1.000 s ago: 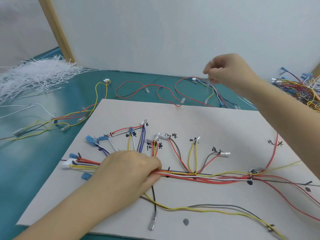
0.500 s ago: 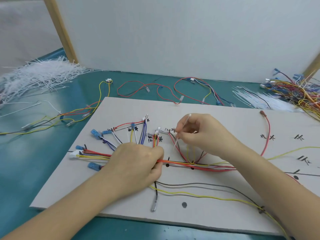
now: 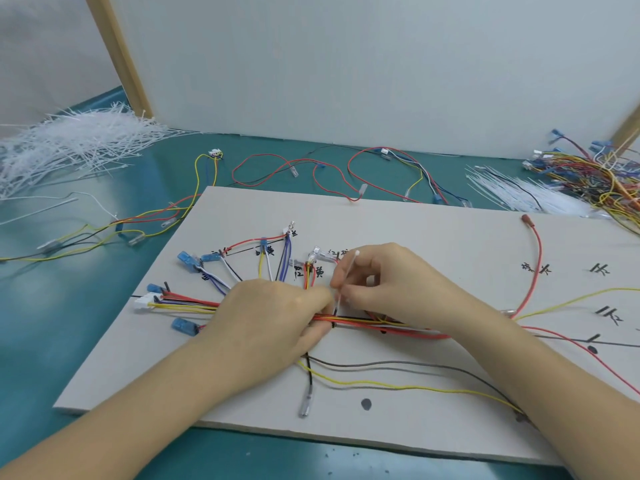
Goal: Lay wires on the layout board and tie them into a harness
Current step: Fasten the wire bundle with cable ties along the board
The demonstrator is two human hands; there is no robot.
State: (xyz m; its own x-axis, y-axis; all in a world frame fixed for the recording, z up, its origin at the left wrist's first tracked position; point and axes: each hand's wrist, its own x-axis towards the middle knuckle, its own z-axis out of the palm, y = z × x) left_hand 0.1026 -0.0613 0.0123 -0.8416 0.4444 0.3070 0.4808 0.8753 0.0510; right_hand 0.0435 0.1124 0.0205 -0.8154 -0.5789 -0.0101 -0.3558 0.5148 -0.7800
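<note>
A pale layout board (image 3: pixel 433 237) with black ink marks lies on the teal table. A wire bundle (image 3: pixel 388 324) of red, yellow, black and white strands runs across its middle, with branches fanning up to blue and clear terminals. My left hand (image 3: pixel 266 320) grips the bundle near its left end, fingers curled over the wires. My right hand (image 3: pixel 388 285) pinches a white zip tie (image 3: pixel 347 276) that stands nearly upright, its lower end at the bundle right beside my left fingertips.
A heap of white zip ties (image 3: pixel 69 147) lies at the far left, a smaller sheaf (image 3: pixel 516 192) at the far right beside a tangle of coloured wires (image 3: pixel 595 174). Loose wires (image 3: pixel 329 171) trail behind the board, a white wall panel beyond them.
My right hand came down from the far right with a zip tie to the bundle, close against my left hand. The left hand kept its grip on the wires.
</note>
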